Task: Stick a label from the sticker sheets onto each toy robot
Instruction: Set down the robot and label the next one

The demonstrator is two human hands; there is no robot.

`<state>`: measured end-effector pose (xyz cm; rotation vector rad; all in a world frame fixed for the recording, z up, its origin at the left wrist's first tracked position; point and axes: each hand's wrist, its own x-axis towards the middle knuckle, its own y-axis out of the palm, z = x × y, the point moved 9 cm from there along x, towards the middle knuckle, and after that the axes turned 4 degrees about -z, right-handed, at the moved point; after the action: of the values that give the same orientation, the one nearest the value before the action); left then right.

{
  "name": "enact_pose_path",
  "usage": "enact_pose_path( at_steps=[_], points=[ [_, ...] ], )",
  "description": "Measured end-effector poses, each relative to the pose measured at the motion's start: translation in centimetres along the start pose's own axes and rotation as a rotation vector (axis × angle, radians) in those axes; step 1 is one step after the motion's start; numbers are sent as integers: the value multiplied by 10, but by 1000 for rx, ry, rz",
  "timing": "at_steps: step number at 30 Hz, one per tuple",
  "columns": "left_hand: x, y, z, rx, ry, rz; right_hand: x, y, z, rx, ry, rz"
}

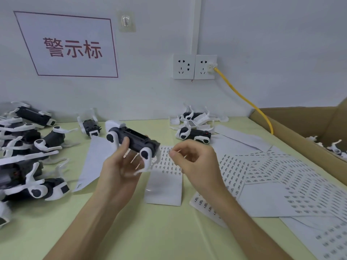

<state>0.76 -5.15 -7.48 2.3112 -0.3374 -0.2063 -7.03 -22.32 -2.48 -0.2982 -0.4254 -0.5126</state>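
Notably, left hand (120, 171) gripped a toy robot (131, 140); right hand (195, 162) pinched a tiny label (170, 151) above sticker sheets (262, 171). Cardboard box (293, 132) rightward held more robots (336, 149).

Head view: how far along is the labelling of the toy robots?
Done: one back toy shows a barcode sticker; others cannot be judged. In hand: the left hand grips a toy robot while the right hand seems to pinch a small label above the sticker sheets. Left: the left pile and the toys in the cardboard box, with no labels visible.
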Motion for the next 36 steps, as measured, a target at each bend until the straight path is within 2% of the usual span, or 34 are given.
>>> enact_pose_path(
  at_steps=[5, 8, 14, 17, 20, 24, 27, 36],
  points=[
    [0, 3, 5, 124, 30, 9, -9, 17, -7, 499, 262, 96],
    [-3, 8, 5, 117, 47, 22, -19, 34, -5, 706, 402, 199],
    [-12, 14, 6, 21, 52, -43, -40, 61, 1, 917, 569, 337],
    [-16, 21, 13, 40, -23, -9, -51, 76, 5, 1012, 609, 418],
    [-23, 29, 21, 83, -124, 54, -57, 85, 3, 1060, 641, 442],
    [-31, 36, 27, 145, -167, 111, -58, 85, 1, 1098, 655, 434],
    [-32, 38, 25, 201, -140, 110, -57, 84, 2, 1102, 648, 427],
    [-31, 32, 16, 162, -66, 20, -57, 84, 1, 1069, 627, 414]
  ],
)
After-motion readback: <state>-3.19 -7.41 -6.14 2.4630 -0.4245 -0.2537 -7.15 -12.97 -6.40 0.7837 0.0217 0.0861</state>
